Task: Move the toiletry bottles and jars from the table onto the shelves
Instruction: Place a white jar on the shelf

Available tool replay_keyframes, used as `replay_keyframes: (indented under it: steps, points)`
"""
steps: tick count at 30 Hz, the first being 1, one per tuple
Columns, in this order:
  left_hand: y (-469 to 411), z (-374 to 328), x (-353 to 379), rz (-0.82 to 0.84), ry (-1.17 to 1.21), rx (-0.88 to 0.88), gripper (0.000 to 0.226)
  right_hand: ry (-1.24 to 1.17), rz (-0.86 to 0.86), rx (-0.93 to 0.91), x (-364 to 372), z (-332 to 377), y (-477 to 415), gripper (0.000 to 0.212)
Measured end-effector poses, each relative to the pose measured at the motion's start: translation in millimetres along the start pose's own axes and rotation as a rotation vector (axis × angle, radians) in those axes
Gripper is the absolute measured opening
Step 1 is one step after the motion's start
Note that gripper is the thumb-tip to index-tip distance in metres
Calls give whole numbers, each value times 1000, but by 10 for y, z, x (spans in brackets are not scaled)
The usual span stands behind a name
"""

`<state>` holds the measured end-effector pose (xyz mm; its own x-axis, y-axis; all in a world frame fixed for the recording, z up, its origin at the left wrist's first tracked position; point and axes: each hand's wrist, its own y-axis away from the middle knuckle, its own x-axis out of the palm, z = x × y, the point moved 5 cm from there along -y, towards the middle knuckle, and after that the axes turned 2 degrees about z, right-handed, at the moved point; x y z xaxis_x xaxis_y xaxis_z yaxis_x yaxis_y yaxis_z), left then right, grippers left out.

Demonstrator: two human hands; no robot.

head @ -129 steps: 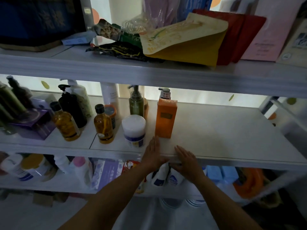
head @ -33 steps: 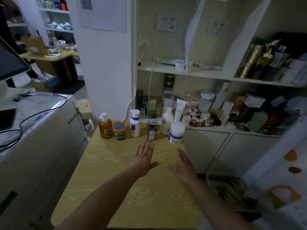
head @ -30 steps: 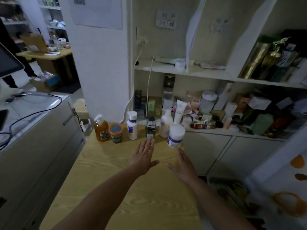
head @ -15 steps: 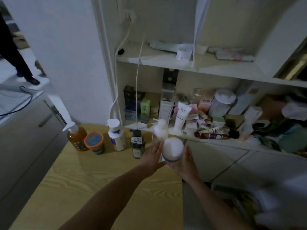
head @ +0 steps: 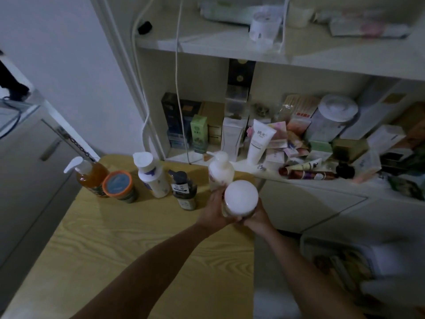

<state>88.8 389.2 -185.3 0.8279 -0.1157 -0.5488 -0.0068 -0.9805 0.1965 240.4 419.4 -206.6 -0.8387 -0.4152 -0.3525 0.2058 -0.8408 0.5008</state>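
Head view: one white-lidded round jar (head: 241,198) clasped between left hand (head: 216,209) and right hand (head: 258,218) over the yellow wooden table (head: 128,245) far edge. Behind stand four bottles, one orange-rimmed tub (head: 118,185).

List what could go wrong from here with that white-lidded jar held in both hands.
1. The white-lidded jar is held between the left hand and right hand near the table edge; a slip could drop it to the floor.
2. The white pump bottle stands right behind it; lifting carelessly may knock it over.
3. The dark bottle stands close to the left hand, so a sideways swing might tip it.
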Motion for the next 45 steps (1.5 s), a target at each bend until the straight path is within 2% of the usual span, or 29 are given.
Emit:
replay_keyframes:
  steps: [7, 11, 13, 15, 19, 21, 24, 30, 31, 33, 34, 37, 38, 39, 42, 45]
  points:
    - [24, -28, 54, 39, 76, -32, 112, -221, -28, 37, -9, 28, 139, 86]
    - [164, -52, 16, 60, 172, -87, 114, -190, -5, 66, 12, 4, 336, 95]
    - [256, -98, -18, 76, 261, -88, 106, -199, 6, 69, 39, -5, 449, 97]
    - [374, -162, -39, 132, 352, -81, 88, -211, 5, 71, 83, 25, 595, 96]
    - [618, -232, -102, 201, 450, -47, 87, -234, 5, 59, 184, 69, 918, 88]
    - [765, -298, -137, 251, 470, -21, 74, -262, -16, 57, 225, 67, 1142, 83]
    - [1005, -428, -151, 343, 454, 25, 62, -306, -89, 50, 297, 39, 1573, 71]
    - [1575, -654, 71, 506, 355, 78, 65, -446, -271, 37, 462, -126, 2645, 50]
    - [1693, -717, 127, 550, 337, 109, 71, -466, -303, 26, 486, -169, 2833, 54]
    - [1922, -818, 281, 642, 272, 159, 86, -491, -359, -3, 507, -374, 3154, 81]
    - [2065, -877, 375, 701, 250, 186, 87, -495, -385, -22, 535, -416, 3348, 85]
    - [2543, -1110, 601, 841, 235, 278, 63, -527, -500, -28, 597, -461, 3963, 49]
    - [2707, -1185, 677, 896, 232, 291, 53, -534, -544, -30, 607, -502, 4153, 45]
    - [2864, -1259, 754, 962, 231, 295, 51, -529, -591, -11, 621, -570, 4341, 45]
    - [3257, -1467, 1006, 1131, 153, 331, 82, -579, -756, 11, 644, -803, 4886, 50]
    - [3697, -1703, 1218, 1287, 102, 478, 117, -580, -934, 77, 629, -1005, 5401, 59]
